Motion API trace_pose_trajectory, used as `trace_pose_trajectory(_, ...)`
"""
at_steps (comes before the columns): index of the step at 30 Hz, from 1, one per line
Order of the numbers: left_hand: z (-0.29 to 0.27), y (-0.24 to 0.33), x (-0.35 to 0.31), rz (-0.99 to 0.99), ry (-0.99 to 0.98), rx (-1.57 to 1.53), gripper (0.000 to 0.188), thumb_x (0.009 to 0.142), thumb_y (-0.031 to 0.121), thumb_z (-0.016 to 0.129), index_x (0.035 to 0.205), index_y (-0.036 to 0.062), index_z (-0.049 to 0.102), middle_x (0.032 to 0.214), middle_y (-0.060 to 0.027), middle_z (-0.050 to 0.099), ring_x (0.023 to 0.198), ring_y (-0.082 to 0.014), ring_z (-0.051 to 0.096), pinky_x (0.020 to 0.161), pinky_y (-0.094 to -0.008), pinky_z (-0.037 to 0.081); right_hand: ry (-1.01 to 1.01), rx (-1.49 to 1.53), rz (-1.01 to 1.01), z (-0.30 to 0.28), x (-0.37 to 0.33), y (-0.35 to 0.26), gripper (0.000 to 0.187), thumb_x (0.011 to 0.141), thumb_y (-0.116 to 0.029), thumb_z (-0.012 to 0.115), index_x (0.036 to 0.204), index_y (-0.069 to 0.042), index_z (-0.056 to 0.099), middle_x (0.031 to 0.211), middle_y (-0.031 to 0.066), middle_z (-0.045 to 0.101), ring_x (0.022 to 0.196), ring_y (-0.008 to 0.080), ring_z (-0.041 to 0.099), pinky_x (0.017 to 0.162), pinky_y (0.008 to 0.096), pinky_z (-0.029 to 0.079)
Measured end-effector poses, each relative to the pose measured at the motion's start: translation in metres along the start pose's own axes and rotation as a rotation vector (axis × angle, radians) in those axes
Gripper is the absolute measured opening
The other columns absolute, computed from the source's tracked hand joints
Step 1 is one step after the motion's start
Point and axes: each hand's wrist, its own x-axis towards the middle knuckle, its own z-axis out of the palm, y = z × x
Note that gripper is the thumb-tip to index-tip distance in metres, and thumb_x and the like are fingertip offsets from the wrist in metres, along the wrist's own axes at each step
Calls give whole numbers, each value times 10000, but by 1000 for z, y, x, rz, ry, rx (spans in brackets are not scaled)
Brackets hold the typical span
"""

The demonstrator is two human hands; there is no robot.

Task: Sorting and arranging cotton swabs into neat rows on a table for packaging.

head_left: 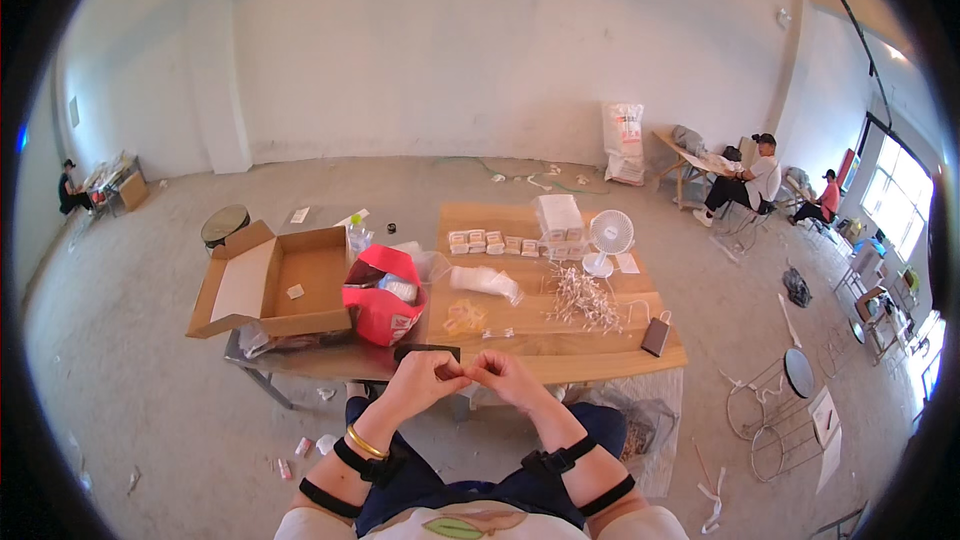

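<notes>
My left hand (428,381) and my right hand (505,381) meet fingertip to fingertip over the near edge of the wooden table (560,360). Both are pinched closed; whatever lies between the fingers is too small to make out. Just beyond them are a few tiny white pieces (497,333) and a loose heap of yellowish clear bits (463,317). Farther back lies a clear plastic bag of white material (486,282). A tangled pile of thin white pieces (588,300) is to the right. A dark flat object (427,351) lies beside my left hand.
Left stand an open cardboard box (312,275) and a red bag (378,312). Several small white packs (492,242), a white stack (558,218), a small fan (608,238) and a dark power bank (656,336) occupy the wooden table. Stools (798,374) and other seated people are farther off.
</notes>
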Motion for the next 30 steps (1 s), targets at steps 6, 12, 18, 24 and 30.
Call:
trace_pose_trajectory(6,-7,-12,-3,-121,-98,-165,100,856,93,723,864,-7,713,765,-73,729,698,-75,654,655,-244,507,-23,33,39,6,1,8,161,953,-211,681,882,-70,647,738,-70,555,682,37,467,601,228,387)
trace_pose_trajectory(12,6,-9,-8,13,317,413,170,815,173,767,817,15,705,769,-41,719,693,-186,677,640,-332,517,46,-206,15,7,-1,20,162,936,-179,692,828,-76,629,689,-86,505,651,33,436,569,236,359)
trace_pose_trajectory(18,-7,-7,-9,350,171,339,817,715,374,847,1371,61,473,1385,-188,525,1279,-341,513,1070,-459,391,0,-130,121,-4,-3,21,165,923,-189,689,852,-48,641,737,-41,576,672,67,495,599,261,414)
trace_pose_trajectory(24,4,-15,-5,525,-120,432,1090,694,459,830,1522,49,251,1413,-199,441,1286,-421,442,1090,-469,348,-243,49,48,-2,-1,12,148,926,-181,686,879,-46,648,813,-19,627,735,80,543,684,257,447)
trace_pose_trajectory(30,0,-16,-7,376,-164,510,946,683,432,838,1432,71,386,1187,-197,491,1101,-390,515,987,-444,410,-190,4,97,-3,-1,13,165,918,-179,706,834,-57,634,760,-33,603,711,61,522,650,237,416)
